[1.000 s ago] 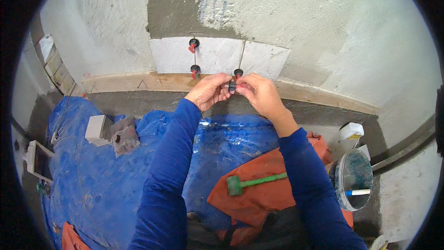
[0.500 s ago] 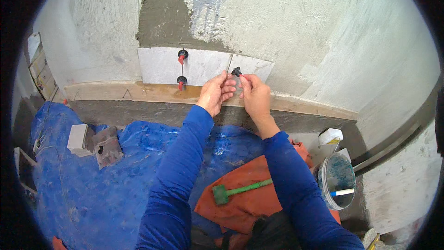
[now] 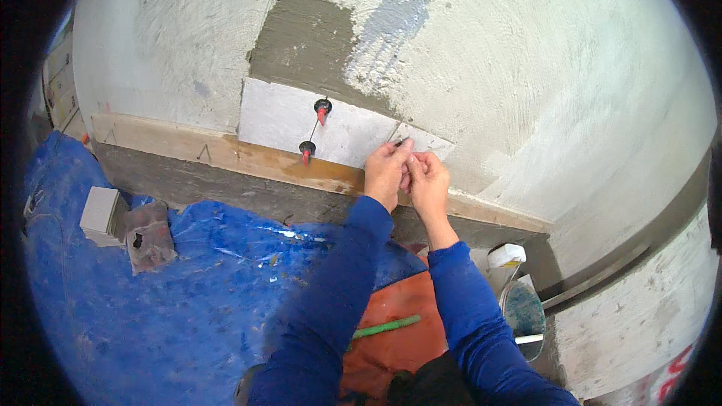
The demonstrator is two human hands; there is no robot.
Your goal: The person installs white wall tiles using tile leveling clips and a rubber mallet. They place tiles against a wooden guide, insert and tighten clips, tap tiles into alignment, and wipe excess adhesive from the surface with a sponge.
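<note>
My left hand (image 3: 384, 175) and my right hand (image 3: 429, 186) meet at the joint before the short right-hand tile (image 3: 435, 144). Between their pinched fingertips a small black part of a tile leveling clip (image 3: 401, 143) shows; the fingers cover the rest. Left of them, an upper leveling clip (image 3: 323, 110) and a lower leveling clip (image 3: 307, 152), both black with red handles, sit on the seam between two pale tiles. The left tile (image 3: 272, 114) and the middle tile (image 3: 353, 129) rest on a wooden batten (image 3: 169, 137).
Grey mortar (image 3: 301, 39) coats the wall above the tiles. A blue tarp (image 3: 195, 316) covers the floor, with stacked tiles (image 3: 101, 212) at left. Below my arms, a green-handled mallet (image 3: 387, 327) lies on orange cloth (image 3: 406, 297). A bucket (image 3: 524, 310) and white container (image 3: 506, 256) stand at right.
My left hand, formerly apart with loose fingers, has closed in beside the right at the clip. The view has turned, tilting the tile row down toward the right.
</note>
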